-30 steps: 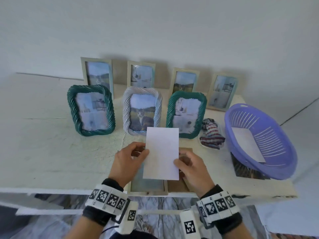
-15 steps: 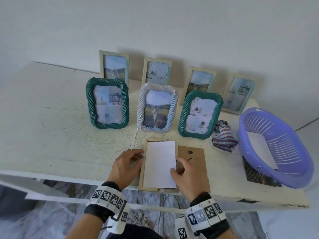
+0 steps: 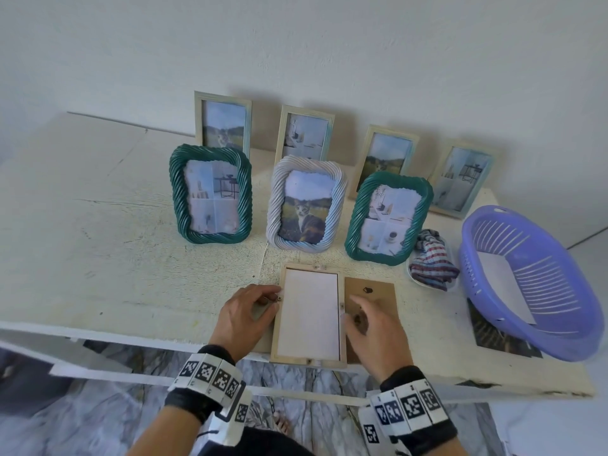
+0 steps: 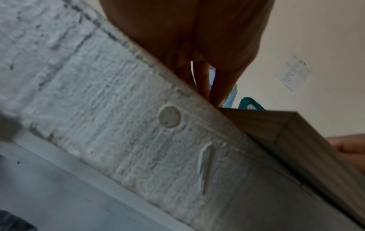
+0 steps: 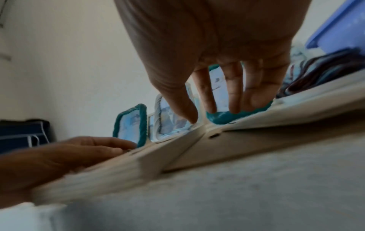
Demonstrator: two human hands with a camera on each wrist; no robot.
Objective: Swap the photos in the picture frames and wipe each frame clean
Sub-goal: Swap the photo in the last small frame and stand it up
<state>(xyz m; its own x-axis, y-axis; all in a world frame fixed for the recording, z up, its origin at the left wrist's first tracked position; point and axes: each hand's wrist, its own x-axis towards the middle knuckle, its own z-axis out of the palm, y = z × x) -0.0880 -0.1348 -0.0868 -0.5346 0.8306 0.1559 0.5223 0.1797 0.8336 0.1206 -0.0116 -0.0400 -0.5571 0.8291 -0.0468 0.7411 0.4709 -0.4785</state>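
Observation:
A light wooden frame [image 3: 279,330] lies face down at the table's front edge, with a photo [image 3: 309,311] in it, white back up. Its brown backing board [image 3: 378,291] lies just to the right. My left hand [image 3: 269,301] rests on the frame's left edge, fingertips at a small metal tab. My right hand [image 3: 353,311] hovers over the board with straight fingers, the thumb touching the frame's right edge. From the right wrist, the right hand [image 5: 213,109] points down at the frame [image 5: 158,156]. The left hand [image 5: 110,148] lies along the frame's far side.
Two green rope frames [image 3: 210,199] [image 3: 388,218] and a white one [image 3: 307,204] stand behind, with several wooden frames [image 3: 223,123] along the wall. A striped cloth [image 3: 431,261] lies right of them. A purple basket [image 3: 559,317] holds a photo [image 3: 503,284] and sits on another print [image 3: 493,337].
Both hands lowered the white-backed photo into the face-down frame and let go of it. They now sit at the frame's left and right edges.

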